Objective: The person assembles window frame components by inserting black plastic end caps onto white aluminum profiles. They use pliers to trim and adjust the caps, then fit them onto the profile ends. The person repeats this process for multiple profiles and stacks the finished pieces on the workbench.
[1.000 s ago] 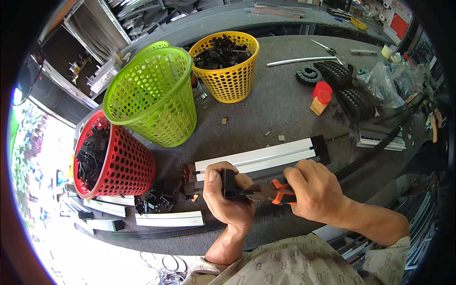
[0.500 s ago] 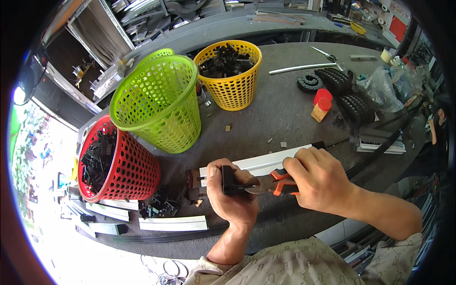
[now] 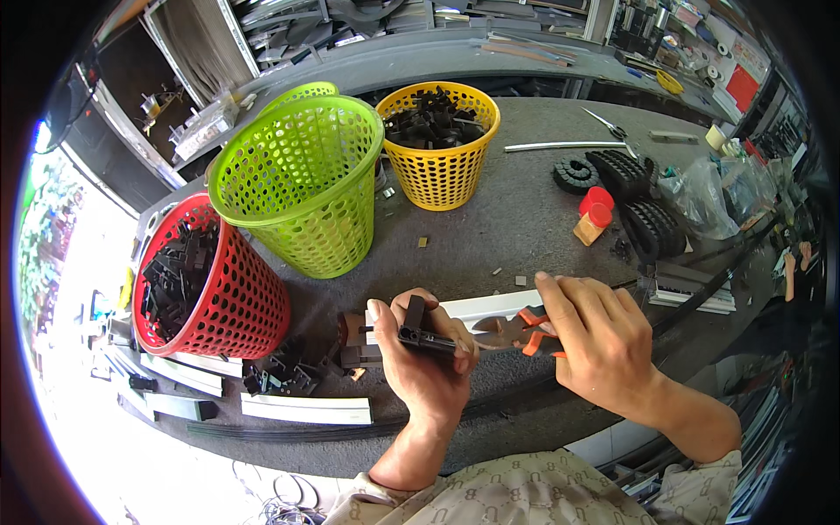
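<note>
My left hand (image 3: 413, 378) is closed around a black L-shaped plastic corner piece (image 3: 415, 317), one arm of it pointing up between thumb and fingers. In my right hand (image 3: 605, 339) is a pair of cutting pliers (image 3: 499, 332) with orange and black handles. Their dark metal jaws lie just right of my left fingertips, at a small distance from the corner piece. Behind both hands, a white profile strip (image 3: 490, 304) lies across the table, partly covered by them. A pile of loose black plastic parts (image 3: 293, 367) sits left of my left hand.
Red (image 3: 254, 293) and yellow (image 3: 442, 171) perforated baskets hold black parts; a green basket (image 3: 306, 219) stands between them. Short white strips (image 3: 306, 409) lie at the near left. Red-capped jars (image 3: 595, 220), black ridged parts (image 3: 652, 219) and scissors (image 3: 612, 129) are at the right.
The pliers have drawn back rightward from the corner piece, where their jaws touched it before. My left hand has turned the piece, and its end now faces me. The view has shifted slightly.
</note>
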Available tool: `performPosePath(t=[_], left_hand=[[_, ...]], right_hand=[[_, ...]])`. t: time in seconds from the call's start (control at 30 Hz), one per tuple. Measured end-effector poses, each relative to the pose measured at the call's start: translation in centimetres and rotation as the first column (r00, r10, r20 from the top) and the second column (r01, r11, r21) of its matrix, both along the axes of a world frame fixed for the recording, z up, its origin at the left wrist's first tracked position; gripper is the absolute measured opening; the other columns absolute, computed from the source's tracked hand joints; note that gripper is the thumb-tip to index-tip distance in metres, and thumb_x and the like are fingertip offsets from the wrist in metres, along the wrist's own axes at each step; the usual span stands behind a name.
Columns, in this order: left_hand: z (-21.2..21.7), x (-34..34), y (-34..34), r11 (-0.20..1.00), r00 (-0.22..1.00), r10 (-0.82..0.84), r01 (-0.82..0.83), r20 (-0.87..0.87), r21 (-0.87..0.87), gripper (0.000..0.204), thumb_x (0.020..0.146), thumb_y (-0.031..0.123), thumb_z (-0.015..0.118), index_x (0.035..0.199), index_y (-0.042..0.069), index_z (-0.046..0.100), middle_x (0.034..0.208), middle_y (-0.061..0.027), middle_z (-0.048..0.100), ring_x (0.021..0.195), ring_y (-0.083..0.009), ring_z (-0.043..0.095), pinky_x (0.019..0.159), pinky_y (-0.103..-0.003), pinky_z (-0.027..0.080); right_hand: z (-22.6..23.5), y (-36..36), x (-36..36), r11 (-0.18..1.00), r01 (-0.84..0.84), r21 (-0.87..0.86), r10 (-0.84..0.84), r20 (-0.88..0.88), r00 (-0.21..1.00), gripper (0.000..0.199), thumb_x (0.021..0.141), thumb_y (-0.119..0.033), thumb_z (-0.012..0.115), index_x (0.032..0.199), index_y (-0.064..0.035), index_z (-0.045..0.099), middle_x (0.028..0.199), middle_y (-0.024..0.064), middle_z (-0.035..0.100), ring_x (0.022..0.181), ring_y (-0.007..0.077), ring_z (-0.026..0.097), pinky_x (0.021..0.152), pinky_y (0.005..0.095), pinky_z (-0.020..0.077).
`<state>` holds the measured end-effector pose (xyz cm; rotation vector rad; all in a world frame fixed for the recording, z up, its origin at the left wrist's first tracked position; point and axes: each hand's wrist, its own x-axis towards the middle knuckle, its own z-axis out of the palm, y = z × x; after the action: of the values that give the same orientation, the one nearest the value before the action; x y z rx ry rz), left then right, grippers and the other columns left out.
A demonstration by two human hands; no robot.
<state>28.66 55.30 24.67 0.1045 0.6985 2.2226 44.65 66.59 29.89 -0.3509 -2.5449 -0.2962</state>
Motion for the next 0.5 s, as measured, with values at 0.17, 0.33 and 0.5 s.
performPosePath(t=[0.17,0.33,0.5], left_hand=[[0.82,0.29,-0.01,0.994,0.999,0.05,-0.049,0.004,-0.098,0.06,0.111,0.064,0.038,0.101,0.009,0.057,0.057,-0.001,0.043,0.039,-0.0151,0.035,0.038,-0.031,0.03],[0.78,0.32,-0.25,0.989,0.998,0.051,-0.055,-0.033,-0.136,0.059,0.11,0.064,0.039,0.1,0.008,0.056,0.059,-0.0006,0.042,0.041,-0.0149,0.035,0.038,-0.031,0.031],[0.15,0.21,-0.58,0.965,0.976,0.096,-0.139,-0.193,-0.224,0.066,0.11,0.067,0.035,0.107,0.005,0.059,0.067,-0.0042,0.054,0.044,-0.0134,0.043,0.037,-0.028,0.036]], right_hand=[[0.06,-0.73,-0.47,1.0,-0.031,0.0,0.031,0.015,0.999,0.049,0.081,-0.006,0.073,0.128,0.0053,0.069,0.101,0.0141,0.07,0.088,0.0265,0.07,0.067,0.0374,0.0484],[0.22,-0.75,-0.83,0.998,-0.057,-0.029,0.058,0.034,0.998,0.037,0.082,-0.007,0.073,0.118,0.0036,0.069,0.095,0.0126,0.066,0.081,0.0251,0.066,0.066,0.038,0.0473],[-0.21,-0.05,-1.0,0.992,-0.108,-0.065,0.112,0.048,0.993,0.023,0.08,-0.006,0.073,0.1,-0.0008,0.062,0.08,0.0091,0.055,0.071,0.025,0.059,0.064,0.0395,0.0476]])
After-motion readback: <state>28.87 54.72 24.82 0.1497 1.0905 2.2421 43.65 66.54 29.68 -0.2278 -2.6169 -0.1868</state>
